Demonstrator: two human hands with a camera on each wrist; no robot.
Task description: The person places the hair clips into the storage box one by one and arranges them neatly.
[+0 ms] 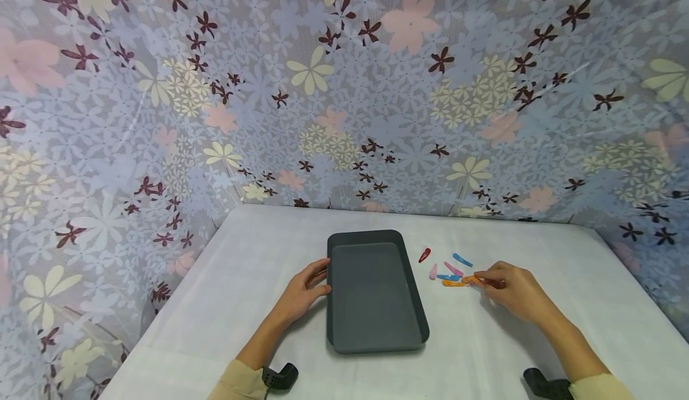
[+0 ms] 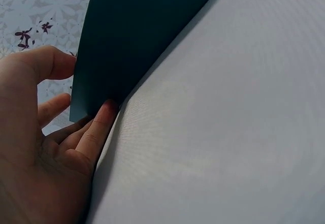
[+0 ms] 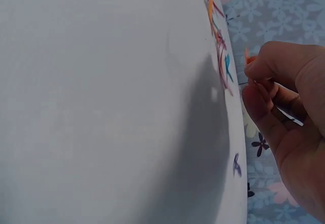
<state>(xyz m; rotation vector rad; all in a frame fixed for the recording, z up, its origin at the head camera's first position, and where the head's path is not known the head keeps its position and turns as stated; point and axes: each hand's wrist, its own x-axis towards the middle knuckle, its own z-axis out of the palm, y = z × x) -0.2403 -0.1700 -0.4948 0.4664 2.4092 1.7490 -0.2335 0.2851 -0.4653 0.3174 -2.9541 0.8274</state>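
Note:
A dark grey rectangular tray [image 1: 377, 292] lies on the white table. My left hand [image 1: 305, 289] rests against its left side, thumb and fingertips touching the outer wall, fingers loosely bent. In the left wrist view, the tray's wall [image 2: 137, 31] rises beside the fingers [image 2: 94, 135]. On the right, my right hand [image 1: 514, 289] pinches an orange hair clip [image 1: 470, 280] between thumb and fingers; only its tip shows in the right wrist view. Just left of these fingertips lie another orange clip [image 1: 453, 283], a blue clip [image 1: 448, 277] and a pink clip [image 1: 453, 269].
Further hair clips are spread near the tray's right side: a red one [image 1: 424, 255], a second blue one [image 1: 463, 259] and a pale pink one [image 1: 433, 271]. Behind the table [image 1: 258, 238] hangs a flowered cloth [image 1: 377, 119], which also covers both sides.

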